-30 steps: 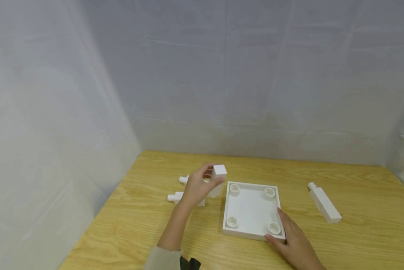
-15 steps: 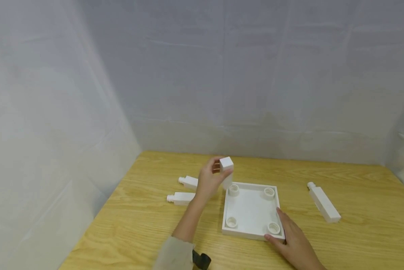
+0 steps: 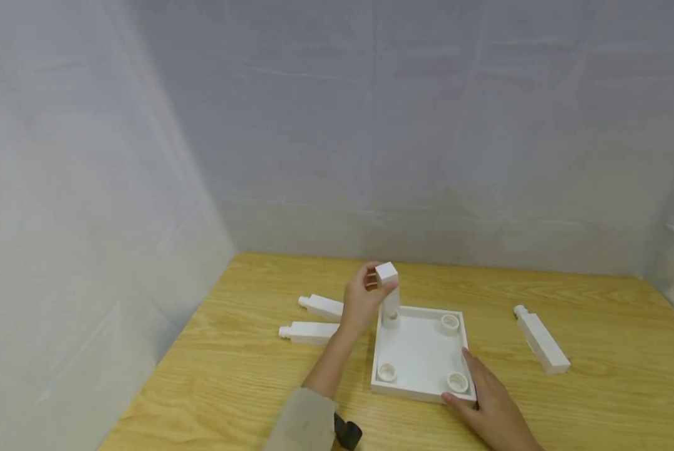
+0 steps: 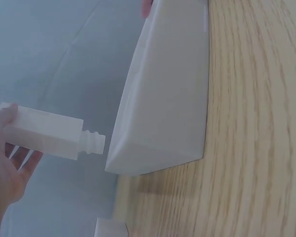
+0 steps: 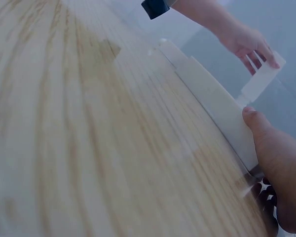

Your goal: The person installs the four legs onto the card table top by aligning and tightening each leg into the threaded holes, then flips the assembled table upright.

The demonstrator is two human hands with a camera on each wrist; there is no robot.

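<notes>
Three white pegged blocks lying loose on the wooden table: two just left of the square tray, one well apart to its right. Left hand gripping a fourth block upright, threaded end down over the tray's far-left socket. Right hand resting flat-fingered against the tray's near-right corner.

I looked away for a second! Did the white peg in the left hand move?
Yes. The white peg in the left hand moved right, away from the two lying pegs, to the tray corner.
</notes>
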